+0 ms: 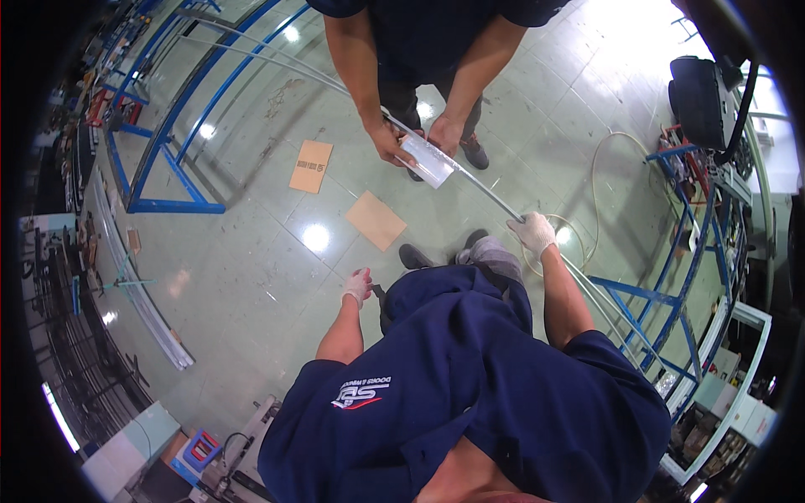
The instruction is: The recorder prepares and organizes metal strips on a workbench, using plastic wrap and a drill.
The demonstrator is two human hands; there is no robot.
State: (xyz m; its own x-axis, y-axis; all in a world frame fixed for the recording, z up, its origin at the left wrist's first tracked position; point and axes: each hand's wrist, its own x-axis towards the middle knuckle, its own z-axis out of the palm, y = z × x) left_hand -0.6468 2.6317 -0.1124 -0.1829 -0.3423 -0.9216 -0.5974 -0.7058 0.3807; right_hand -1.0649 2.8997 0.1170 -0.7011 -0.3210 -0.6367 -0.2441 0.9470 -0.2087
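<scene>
My right hand point(534, 232), in a white knit glove, is closed around a long, thin silvery metal bar point(490, 195). The bar runs slantwise from the blue rack at the upper left, past a co-worker, to the rack on my right. Out at my left side hangs my left hand point(358, 287), also gloved with bare fingertips; its fingers are loosely bent and I see nothing in them. Across from me, the co-worker's bare hands point(392, 144) hold a clear, shiny plastic piece point(429, 162) against the bar. Whether it is film or a sleeve I cannot tell.
Two flat cardboard pieces point(311, 166) point(376, 220) lie on the tiled floor. Blue metal racks stand at the upper left point(176, 205) and right point(637, 292). A pale hose or cord point(594, 180) loops on the floor at right. Long profiles point(151, 314) lie at left.
</scene>
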